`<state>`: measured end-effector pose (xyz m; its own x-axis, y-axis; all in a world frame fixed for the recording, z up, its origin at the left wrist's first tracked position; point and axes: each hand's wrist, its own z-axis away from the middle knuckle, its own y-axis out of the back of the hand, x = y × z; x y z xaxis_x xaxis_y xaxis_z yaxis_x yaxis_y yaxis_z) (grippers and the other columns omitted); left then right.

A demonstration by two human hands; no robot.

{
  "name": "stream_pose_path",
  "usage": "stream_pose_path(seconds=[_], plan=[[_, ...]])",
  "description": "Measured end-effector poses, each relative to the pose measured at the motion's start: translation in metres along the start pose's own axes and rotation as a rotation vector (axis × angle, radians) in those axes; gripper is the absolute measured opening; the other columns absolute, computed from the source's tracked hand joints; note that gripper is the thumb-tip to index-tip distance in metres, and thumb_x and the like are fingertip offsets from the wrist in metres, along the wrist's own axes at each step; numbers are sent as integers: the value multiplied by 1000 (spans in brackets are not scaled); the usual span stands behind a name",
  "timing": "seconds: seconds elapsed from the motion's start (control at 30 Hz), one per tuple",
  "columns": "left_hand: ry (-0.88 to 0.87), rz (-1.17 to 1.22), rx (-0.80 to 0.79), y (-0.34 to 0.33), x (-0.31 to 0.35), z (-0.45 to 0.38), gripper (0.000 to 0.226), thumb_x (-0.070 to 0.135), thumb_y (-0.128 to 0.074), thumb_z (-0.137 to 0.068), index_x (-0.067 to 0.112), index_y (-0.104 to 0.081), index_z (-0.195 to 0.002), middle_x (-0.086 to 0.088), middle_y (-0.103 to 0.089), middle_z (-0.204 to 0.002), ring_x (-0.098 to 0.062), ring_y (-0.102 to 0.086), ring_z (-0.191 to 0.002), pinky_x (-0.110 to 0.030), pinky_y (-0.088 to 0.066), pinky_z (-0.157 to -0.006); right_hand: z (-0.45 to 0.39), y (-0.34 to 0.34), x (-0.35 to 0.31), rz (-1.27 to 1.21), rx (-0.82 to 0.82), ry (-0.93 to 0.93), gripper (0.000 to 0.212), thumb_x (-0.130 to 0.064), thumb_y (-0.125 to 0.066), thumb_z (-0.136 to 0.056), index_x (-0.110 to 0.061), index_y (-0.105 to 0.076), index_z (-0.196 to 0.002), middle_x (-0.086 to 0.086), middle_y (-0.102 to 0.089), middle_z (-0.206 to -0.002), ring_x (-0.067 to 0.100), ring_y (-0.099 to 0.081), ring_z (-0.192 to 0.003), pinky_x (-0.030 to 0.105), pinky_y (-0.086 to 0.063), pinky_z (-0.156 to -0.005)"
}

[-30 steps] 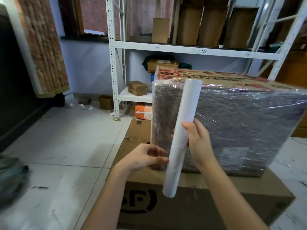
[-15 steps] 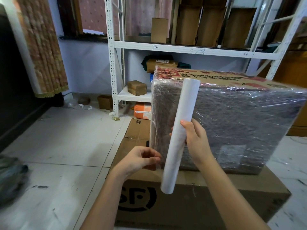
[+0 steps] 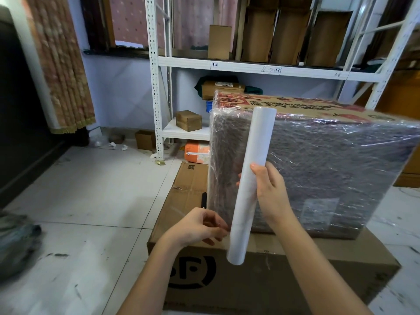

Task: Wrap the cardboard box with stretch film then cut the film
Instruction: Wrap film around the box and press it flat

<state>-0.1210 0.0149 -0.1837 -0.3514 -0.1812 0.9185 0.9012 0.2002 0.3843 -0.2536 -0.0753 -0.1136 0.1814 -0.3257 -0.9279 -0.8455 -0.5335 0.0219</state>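
Note:
A cardboard box (image 3: 329, 160) with red print on top stands wrapped in shiny clear film on a larger flat carton (image 3: 284, 278). In front of its near left corner my right hand (image 3: 270, 189) grips a white stretch film roll (image 3: 250, 183), held almost upright and leaning right at the top. A sheet of clear film runs from the roll to the box's left side. My left hand (image 3: 197, 226) is just left of the roll's lower end, its fingertips pinching the film edge there.
A black pen-like object (image 3: 204, 200) lies on the lower carton beside the wrapped box. White metal shelving (image 3: 156, 87) with several cardboard boxes stands behind. White tiled floor (image 3: 91, 201) stretches to the left, with a curtain (image 3: 61, 64) and dark furniture at the far left.
My left hand has slid slightly left and down along the film edge, drawing it away from the roll. My right hand and the roll have stayed nearly in place.

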Motion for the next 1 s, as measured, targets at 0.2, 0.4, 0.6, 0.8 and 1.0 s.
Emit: stream_pose_path(seconds=[0.2, 0.4, 0.6, 0.8, 1.0], plan=[[5, -3, 35, 3, -8, -1, 12, 3, -65, -85, 14, -68, -88, -4, -70, -88, -13, -70, -79, -23, -56, -70, -1, -1, 2, -6, -2, 2, 33, -44, -52, -76, -14, -57, -89, 14, -61, -88, 26, -60, -79, 40, -51, -68], [-9, 58, 53, 7, -12, 0, 13, 0, -68, -81, 8, -65, -90, -8, -71, -83, -20, -71, -78, -31, -58, -73, -1, 1, 2, 13, -2, 5, 32, -43, -51, -78, -14, -57, -89, 20, -61, -91, 28, -60, -80, 49, -52, -73], [-18, 97, 81, 13, -20, 3, 10, -3, -67, -81, 4, -65, -86, -8, -70, -79, -22, -71, -78, -33, -58, -74, -1, 0, 5, 38, -4, 6, 31, -45, -51, -78, -19, -57, -93, 17, -62, -95, 37, -61, -90, 49, -52, -76], [19, 181, 109, 19, -27, 10, 11, -3, -68, -81, 2, -66, -90, -11, -72, -85, -22, -71, -83, -32, -57, -76, -2, -2, 9, 66, -8, 12, 48, -53, -52, -74, -11, -57, -99, 16, -63, -95, 32, -62, -88, 46, -53, -73], [-20, 124, -14, -1, -20, 3, 30, 17, -80, -72, 10, -64, -96, -4, -68, -90, -16, -69, -81, -27, -56, -75, -4, -2, 11, 85, 12, 8, 49, -56, -51, -75, -13, -57, -98, 16, -62, -93, 32, -61, -84, 46, -53, -71]])
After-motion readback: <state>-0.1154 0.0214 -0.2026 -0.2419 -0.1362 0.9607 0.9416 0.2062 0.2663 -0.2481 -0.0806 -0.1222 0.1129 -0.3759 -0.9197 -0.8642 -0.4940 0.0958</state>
